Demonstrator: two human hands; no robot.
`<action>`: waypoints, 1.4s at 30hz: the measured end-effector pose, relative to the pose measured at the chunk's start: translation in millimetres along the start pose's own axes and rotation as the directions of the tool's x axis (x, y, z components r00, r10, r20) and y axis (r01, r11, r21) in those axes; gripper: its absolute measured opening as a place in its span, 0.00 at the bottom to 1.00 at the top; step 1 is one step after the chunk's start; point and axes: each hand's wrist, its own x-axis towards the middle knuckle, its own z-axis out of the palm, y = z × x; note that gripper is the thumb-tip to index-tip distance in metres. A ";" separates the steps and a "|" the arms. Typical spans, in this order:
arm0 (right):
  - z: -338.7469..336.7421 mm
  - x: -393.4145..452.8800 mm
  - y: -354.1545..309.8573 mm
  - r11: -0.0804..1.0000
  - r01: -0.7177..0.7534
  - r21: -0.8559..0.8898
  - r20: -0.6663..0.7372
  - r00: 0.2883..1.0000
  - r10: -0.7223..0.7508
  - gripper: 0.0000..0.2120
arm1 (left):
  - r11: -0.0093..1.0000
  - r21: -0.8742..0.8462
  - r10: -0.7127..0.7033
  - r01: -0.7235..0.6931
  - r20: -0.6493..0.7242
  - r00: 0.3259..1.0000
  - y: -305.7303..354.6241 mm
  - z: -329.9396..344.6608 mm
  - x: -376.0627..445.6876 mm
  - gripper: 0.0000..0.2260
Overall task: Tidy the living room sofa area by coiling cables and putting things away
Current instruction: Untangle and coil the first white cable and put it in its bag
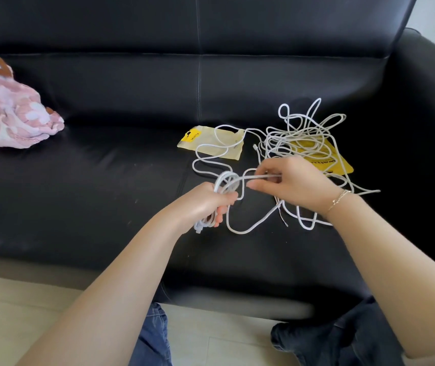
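Two forearms, lower frame. Left hand (212, 200): grip closed around small coil of white cable (228, 182), frame centre. Right hand (289, 180): grip pinching that cable's running strand. Risk: strand snagging in loose tangle (306, 130), centre right, tightening knots. Count: two yellow packets (212, 141), one pink blanket (7, 112) upper left, one black sofa (105, 167).

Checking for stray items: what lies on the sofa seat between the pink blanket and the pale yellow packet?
Head view: only bare black leather sofa seat lies between the pink blanket and the pale yellow packet.
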 end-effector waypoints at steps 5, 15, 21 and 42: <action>-9.5 -4.4 15.5 0.985 -0.070 0.158 -0.078 0.993 0.083 0.11 | 0.820 -0.566 -0.127 0.082 -0.040 0.991 -1.5 -14.0 7.6 0.15; 24.6 -0.6 -17.8 0.987 -0.024 -0.159 -0.195 0.981 -0.007 0.11 | 0.718 -0.683 0.078 -0.132 -0.110 0.991 3.8 -0.7 6.5 0.09; 26.3 -2.0 -22.5 0.984 0.045 -0.173 -0.146 0.987 -0.071 0.10 | 0.778 -0.608 0.066 -0.159 -0.173 0.983 3.4 2.5 6.4 0.11; 2.5 -1.2 -5.4 0.943 -0.279 0.181 0.234 0.944 0.234 0.12 | 0.750 -0.652 -0.131 -0.115 -0.316 0.939 1.5 -24.1 11.1 0.08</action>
